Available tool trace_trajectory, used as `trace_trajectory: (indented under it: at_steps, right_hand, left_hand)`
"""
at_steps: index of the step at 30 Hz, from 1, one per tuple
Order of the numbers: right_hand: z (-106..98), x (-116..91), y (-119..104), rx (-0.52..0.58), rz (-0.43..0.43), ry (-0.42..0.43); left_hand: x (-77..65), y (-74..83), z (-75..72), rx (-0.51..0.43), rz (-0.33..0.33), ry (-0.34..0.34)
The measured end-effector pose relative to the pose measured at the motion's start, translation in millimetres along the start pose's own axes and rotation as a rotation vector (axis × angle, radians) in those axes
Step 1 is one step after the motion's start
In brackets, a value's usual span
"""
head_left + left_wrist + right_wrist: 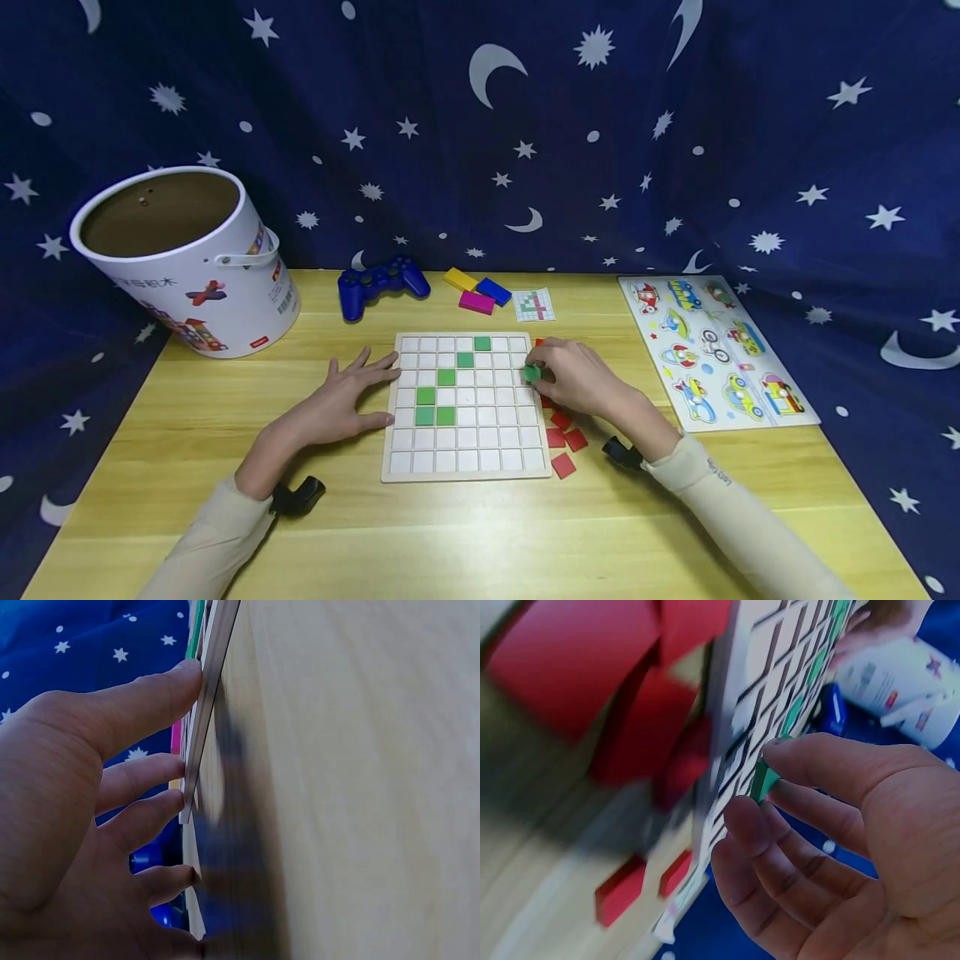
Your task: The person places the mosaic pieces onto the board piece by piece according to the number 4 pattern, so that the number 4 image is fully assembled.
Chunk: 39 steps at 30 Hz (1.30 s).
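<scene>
A white grid board [467,462] lies on the table, with several green square tiles [447,377] set in its cells along a diagonal. Over the board's right edge my right hand [577,377] pinches one green tile [762,780] between thumb and fingertips. At the opposite edge my left hand [337,400] is spread, thumb and fingertips touching the side of the board, as the left wrist view [142,742] also shows. Several red square tiles [563,465] lie loose beside the board, some partly hidden under my right hand.
Behind the board are a small pattern card [534,305], yellow, blue and magenta blocks [477,302] and a blue game controller [382,285]. A white bucket [258,325] stands at the back left. A picture puzzle board [712,375] lies on the right.
</scene>
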State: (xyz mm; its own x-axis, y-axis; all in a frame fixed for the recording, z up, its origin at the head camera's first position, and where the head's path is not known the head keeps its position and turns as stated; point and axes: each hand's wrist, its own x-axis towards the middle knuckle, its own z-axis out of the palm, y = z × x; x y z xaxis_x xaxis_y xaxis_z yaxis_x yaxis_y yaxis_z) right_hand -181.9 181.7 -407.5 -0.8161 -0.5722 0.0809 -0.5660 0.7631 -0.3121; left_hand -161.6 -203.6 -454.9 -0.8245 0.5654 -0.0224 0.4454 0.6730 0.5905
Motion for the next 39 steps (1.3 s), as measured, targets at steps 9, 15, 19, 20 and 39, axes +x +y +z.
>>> trace_trajectory:
  at_steps: [9,15,19,20,39]
  right_hand:
    - [17.0,5.3,-39.7,0.017,-0.067,-0.050]
    - [28.3,9.6,-57.9,0.037,-0.120,-0.088]
    - [33.7,12.8,-67.6,0.038,-0.157,-0.105]
    - [34.6,14.0,-69.7,0.039,-0.164,-0.113]
    - [31.4,18.8,-74.5,0.001,-0.182,-0.121]
  left_hand:
    - [0.7,1.5,-0.7,-0.009,-0.011,-0.011]
    - [0.9,1.3,-0.9,-0.009,-0.009,-0.008]
    - [0.9,1.2,-0.7,-0.010,-0.006,-0.004]
    - [0.9,1.1,-0.6,-0.008,-0.005,-0.004]
    - [0.2,1.0,-0.3,-0.007,0.001,-0.002]
